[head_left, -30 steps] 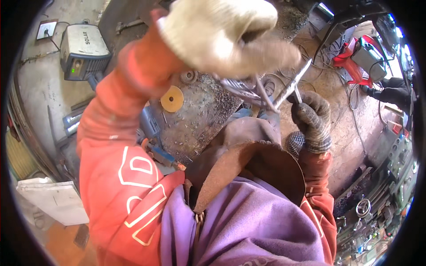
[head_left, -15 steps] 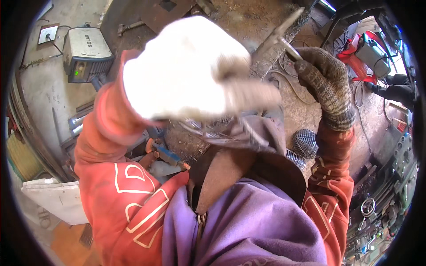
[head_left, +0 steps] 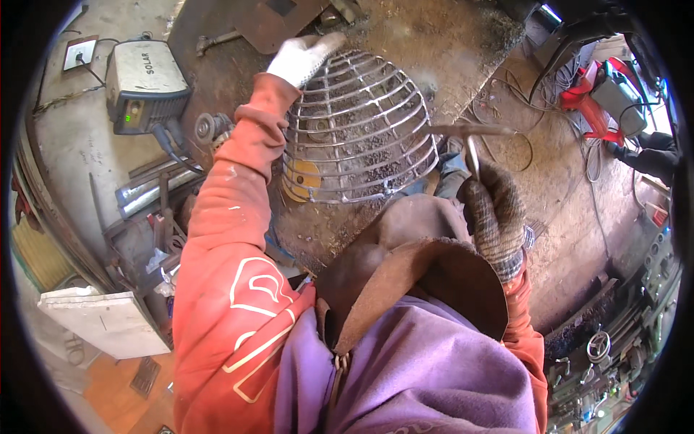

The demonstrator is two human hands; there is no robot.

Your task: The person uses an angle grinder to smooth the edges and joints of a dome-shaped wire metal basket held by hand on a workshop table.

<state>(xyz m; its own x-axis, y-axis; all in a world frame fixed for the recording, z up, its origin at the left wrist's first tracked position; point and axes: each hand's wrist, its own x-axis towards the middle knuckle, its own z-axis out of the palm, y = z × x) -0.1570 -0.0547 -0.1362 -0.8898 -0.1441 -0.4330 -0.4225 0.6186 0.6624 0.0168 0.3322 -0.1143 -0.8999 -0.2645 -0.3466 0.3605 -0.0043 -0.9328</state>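
Note:
A dome-shaped basket of welded metal bars (head_left: 361,132) lies in front of me, its ribs crossed by several hoops. My left hand (head_left: 302,61), in a white glove, is at its far upper-left end, thumb and fingers around the bars, some of the fingers hidden. In a grey knitted glove, my right hand (head_left: 497,210) grips a chipping hammer (head_left: 471,133) by its thin metal handle. The hammer's long pointed head lies across the view close to the basket's right side. Whether its tip touches the bars I cannot tell.
To the left stands a welding machine (head_left: 147,81) with cables, and an angle grinder (head_left: 211,129) lies near my left arm. A yellow disc (head_left: 301,180) shows through the basket. Loose cables (head_left: 531,148) and a red stand (head_left: 582,108) are at right, beside another person's leg (head_left: 647,155).
My left hand has dropped from close before the camera to the basket's far end. The right hand and hammer have come lower, beside the basket, which now shows fully.

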